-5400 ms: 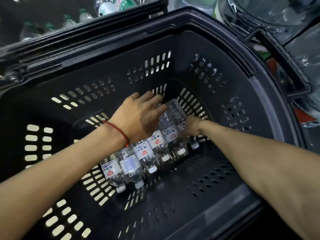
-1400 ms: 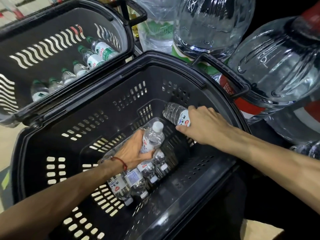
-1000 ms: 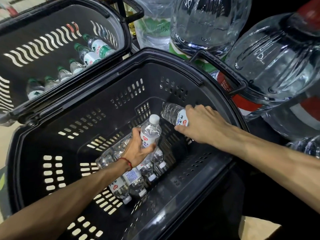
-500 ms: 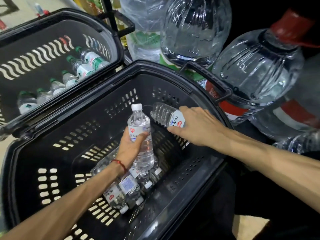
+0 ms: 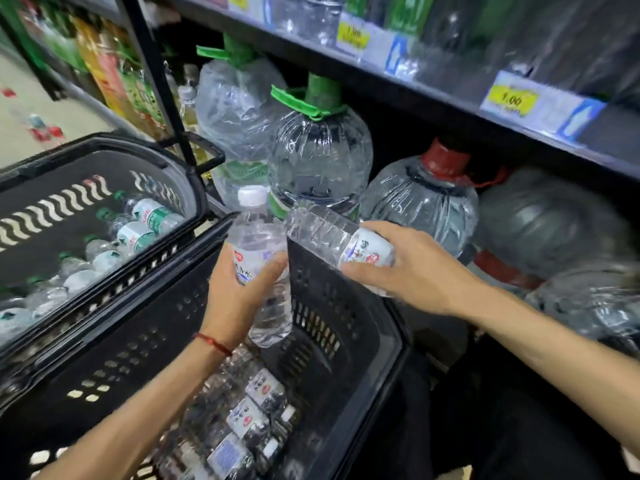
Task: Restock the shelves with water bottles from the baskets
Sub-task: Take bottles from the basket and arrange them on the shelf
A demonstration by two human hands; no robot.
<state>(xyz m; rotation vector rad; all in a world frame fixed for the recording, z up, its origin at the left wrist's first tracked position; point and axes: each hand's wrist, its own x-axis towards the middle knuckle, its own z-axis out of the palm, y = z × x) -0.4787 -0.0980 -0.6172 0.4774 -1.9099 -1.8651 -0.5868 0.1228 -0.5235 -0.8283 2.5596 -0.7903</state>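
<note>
My left hand [image 5: 239, 299] grips an upright white-capped water bottle [image 5: 258, 237] above the near black basket [image 5: 363, 348]. My right hand [image 5: 412, 268] holds a second clear bottle [image 5: 329, 233] lying sideways, its base pointing left, over the basket's far rim. Several more bottles [image 5: 242, 420] with white labels lie on the basket floor. A shelf edge [image 5: 433, 95] with price tags runs above.
A second black basket [image 5: 69, 209] at the left holds several green-capped bottles [image 5: 138, 223]. Large water jugs with green [image 5: 318, 161] and red caps [image 5: 426, 206] stand on the lower shelf behind. A black shelf post [image 5: 156, 81] rises between the baskets and coloured drinks.
Both hands have lifted their bottles up out of the near basket to rim height. The view has tilted up, bringing the shelf and price tags into sight.
</note>
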